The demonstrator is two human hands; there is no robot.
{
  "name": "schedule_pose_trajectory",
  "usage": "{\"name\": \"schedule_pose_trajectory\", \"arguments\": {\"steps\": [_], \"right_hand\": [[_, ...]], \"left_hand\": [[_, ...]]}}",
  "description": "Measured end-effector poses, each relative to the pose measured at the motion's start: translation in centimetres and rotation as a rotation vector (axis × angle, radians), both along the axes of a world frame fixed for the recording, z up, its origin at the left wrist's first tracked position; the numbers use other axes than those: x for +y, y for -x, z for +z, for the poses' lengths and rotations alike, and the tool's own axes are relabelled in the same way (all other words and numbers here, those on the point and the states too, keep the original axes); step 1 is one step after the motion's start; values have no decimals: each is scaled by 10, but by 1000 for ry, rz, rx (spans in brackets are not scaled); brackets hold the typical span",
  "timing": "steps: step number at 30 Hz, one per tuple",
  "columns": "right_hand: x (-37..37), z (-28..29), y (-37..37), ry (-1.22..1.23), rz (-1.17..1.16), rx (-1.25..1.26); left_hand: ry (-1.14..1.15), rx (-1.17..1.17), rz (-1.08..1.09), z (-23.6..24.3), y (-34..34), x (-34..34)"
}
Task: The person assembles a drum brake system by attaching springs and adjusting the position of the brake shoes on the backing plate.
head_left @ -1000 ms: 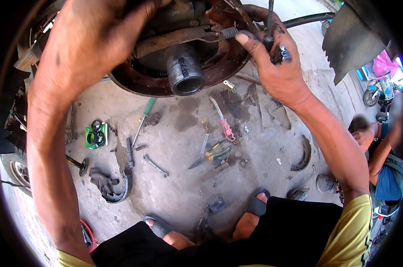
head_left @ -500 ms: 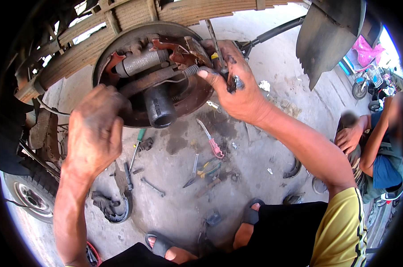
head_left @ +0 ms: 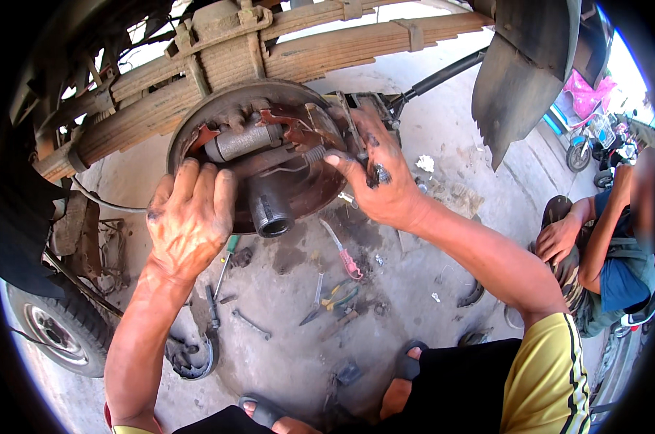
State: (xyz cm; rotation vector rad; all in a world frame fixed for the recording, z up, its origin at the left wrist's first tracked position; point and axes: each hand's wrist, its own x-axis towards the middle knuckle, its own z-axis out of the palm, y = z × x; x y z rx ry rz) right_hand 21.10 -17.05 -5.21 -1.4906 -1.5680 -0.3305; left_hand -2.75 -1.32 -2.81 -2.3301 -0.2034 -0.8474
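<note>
A rusty brake assembly [head_left: 313, 195] on a round backing plate carries a grey cylinder [head_left: 237, 145], a coiled spring [head_left: 311, 155] and a dark threaded hub tube [head_left: 268, 206]. My left hand [head_left: 190, 217] has its fingers curled onto the assembly's left side, beside a flat bar. On the right, my right hand [head_left: 378, 173], smeared with black grease, grips the assembly's edge with its thumb at the spring. A thin metal rod [head_left: 349, 123] rises from between that hand's thumb and fingers; its lower end is hidden.
Leaf springs [head_left: 320, 47], a mudguard [head_left: 515, 79] and a wheel [head_left: 52, 333] surround the assembly. On the concrete lie a pink-handled knife [head_left: 351, 264], pliers [head_left: 342, 289], a wrench [head_left: 251, 325] and brake shoes [head_left: 197, 365]. At right are another person [head_left: 609, 275] and parked motorbikes [head_left: 580, 152].
My left hand has come down from the top edge and moved rightward onto the assembly's left side. My view has shifted, showing more leaf springs. The right hand keeps its hold.
</note>
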Motion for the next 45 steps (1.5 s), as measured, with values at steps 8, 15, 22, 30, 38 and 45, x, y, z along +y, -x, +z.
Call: {"name": "schedule_pose_trajectory", "arguments": {"steps": [8, 15, 22, 30, 38, 45], "right_hand": [[-1, -2, -3, -28, 13, -49], [1, -1, -1, -27, 81, 28], [2, -7, -2, -20, 71, 96], [1, -6, 0, -2, 88, 176], [-1, -19, -8, 43, -16, 175], [-5, 2, 1, 75, 36, 104]], "left_hand": [[-30, -43, -99, 1, 2, 8], [-7, -41, -148, 3, 8, 15], [51, -79, -142, 1, 12, 19], [53, -77, -217, 1, 10, 22], [58, -92, -255, 4, 4, 13], [94, -49, -169, 2, 11, 15]]}}
